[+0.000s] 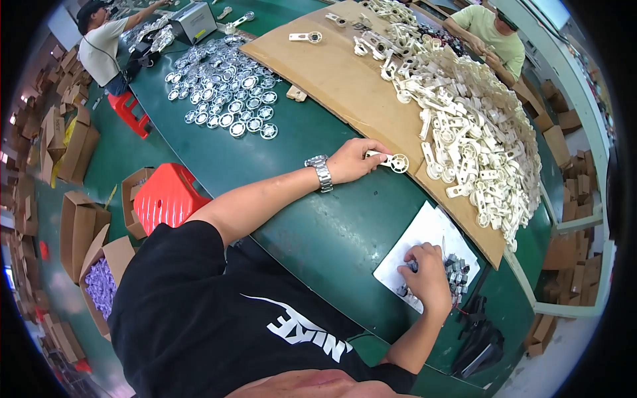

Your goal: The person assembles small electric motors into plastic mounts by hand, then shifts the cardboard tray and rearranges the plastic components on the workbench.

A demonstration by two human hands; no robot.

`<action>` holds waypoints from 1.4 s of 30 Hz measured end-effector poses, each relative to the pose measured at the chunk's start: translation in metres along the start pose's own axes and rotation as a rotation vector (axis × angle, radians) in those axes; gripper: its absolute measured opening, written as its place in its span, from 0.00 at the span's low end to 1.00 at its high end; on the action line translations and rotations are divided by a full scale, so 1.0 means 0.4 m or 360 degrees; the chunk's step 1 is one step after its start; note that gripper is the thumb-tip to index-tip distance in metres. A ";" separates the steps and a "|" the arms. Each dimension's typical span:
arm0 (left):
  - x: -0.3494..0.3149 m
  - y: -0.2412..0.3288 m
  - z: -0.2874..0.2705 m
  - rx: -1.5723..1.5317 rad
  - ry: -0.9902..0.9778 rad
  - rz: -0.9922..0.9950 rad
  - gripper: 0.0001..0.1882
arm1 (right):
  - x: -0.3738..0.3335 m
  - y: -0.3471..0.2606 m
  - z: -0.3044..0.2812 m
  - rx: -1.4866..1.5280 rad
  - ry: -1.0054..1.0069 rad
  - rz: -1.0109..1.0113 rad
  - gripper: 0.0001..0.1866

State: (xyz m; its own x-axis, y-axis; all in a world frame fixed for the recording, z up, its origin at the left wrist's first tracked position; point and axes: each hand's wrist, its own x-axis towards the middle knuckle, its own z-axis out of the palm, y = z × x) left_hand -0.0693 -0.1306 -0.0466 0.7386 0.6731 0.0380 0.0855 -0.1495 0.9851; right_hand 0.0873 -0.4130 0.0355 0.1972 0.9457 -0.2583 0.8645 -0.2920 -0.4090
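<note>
My left hand (358,160), a metal watch at its wrist, is closed on the handle of a cream plastic fan housing (398,163). The housing's round, spoked head sticks out past my fingertips, by the cardboard's edge. Lower right, my right hand (426,275) is bent over a white sheet (424,232), its thumb and fingers drawn together. A small dark bluish thing shows between them, too hidden to name. Beside that hand lies a heap of small grey motor-like parts (458,275), some with thin wires.
Cardboard (318,60) carries a large heap of cream housings (464,126). Silvery round parts (229,86) cover the green table (298,232) at far left. A black pouch (481,348) lies lower right. A red stool (167,199) stands left. Two people work across the table.
</note>
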 end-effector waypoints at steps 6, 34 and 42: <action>-0.008 -0.012 -0.005 0.0093 0.0082 0.0181 0.12 | -0.032 -0.019 -0.031 -0.0268 0.0203 0.0146 0.20; -0.012 -0.022 0.015 -0.0290 -0.0161 0.0089 0.12 | 0.081 -0.007 0.042 0.0413 0.0952 -0.0064 0.16; -0.042 0.019 0.036 -0.0423 -0.0360 -0.0088 0.09 | 0.109 0.029 0.056 0.0691 0.1156 -0.0079 0.15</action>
State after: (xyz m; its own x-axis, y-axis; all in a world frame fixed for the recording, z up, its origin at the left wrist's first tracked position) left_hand -0.0715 -0.1537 -0.0424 0.8698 0.4927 -0.0255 -0.0255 0.0966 0.9950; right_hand 0.0955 -0.3784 -0.0001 0.5397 0.7725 0.3345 0.6553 -0.1361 -0.7431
